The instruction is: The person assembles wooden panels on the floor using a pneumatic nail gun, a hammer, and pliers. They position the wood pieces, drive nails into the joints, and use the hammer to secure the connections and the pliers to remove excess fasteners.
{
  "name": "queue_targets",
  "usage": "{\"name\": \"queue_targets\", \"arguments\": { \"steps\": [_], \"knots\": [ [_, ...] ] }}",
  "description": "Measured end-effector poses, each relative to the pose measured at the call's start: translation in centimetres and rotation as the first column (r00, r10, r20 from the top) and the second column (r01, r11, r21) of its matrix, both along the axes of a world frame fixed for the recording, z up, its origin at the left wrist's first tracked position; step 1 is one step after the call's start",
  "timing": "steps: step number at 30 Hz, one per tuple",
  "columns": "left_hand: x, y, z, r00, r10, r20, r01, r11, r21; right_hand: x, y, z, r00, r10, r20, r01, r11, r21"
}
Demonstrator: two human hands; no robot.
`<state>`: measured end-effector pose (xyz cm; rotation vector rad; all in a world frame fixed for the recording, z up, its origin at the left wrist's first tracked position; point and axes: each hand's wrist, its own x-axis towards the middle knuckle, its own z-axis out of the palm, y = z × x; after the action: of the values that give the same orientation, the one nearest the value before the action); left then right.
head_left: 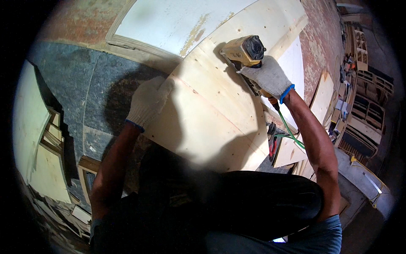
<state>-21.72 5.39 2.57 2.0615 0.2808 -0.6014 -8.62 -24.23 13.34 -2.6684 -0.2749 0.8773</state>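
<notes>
A pale plywood sheet (207,114) lies in front of me, with a faint reddish line across it. My right hand (272,76), in a white knit glove with a blue cuff, is closed around the handle of a yellow and black nail gun (239,51). The tool rests on or just above the sheet's right part; its nose is hidden. At the sheet's left edge my gloved left hand (149,101) grips the wood, its fingertips partly out of sight. From the nail gun's handle a green air hose (288,126) runs down to the right.
A white-faced panel (163,25) with worn patches lies beyond the plywood. Red-handled pliers (273,146) sit by its lower right edge. Wooden panels and frames (53,165) stand at the left. More boards and wooden frames (366,110) line the right side.
</notes>
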Motion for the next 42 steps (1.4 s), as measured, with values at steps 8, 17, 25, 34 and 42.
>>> {"name": "queue_targets", "arguments": {
  "steps": [8,17,25,34,42],
  "knots": [
    [-0.1,0.0,0.0,1.000,-0.010,-0.008,0.010,1.000,0.005,1.0,-0.6,1.2,0.990,-0.117,-0.073,0.119,0.992,0.029],
    [-0.2,0.0,-0.4,1.000,0.000,-0.015,0.000,1.000,-0.005,1.1,1.2,0.2,0.992,-0.121,-0.039,0.124,0.989,0.076],
    [-0.2,0.1,-0.6,1.000,0.015,0.009,-0.015,1.000,-0.024,1.3,2.1,0.7,0.994,-0.091,-0.053,0.093,0.995,0.044],
    [-0.3,-0.1,-0.2,0.999,0.048,-0.017,-0.049,0.998,-0.043,2.7,2.0,-0.1,0.999,0.050,0.014,-0.051,0.999,0.007],
    [-1.5,1.0,-4.0,0.971,-0.060,0.232,0.077,0.995,-0.064,1.3,0.5,2.5,0.981,-0.160,-0.109,0.160,0.987,-0.010]
  ]
}}
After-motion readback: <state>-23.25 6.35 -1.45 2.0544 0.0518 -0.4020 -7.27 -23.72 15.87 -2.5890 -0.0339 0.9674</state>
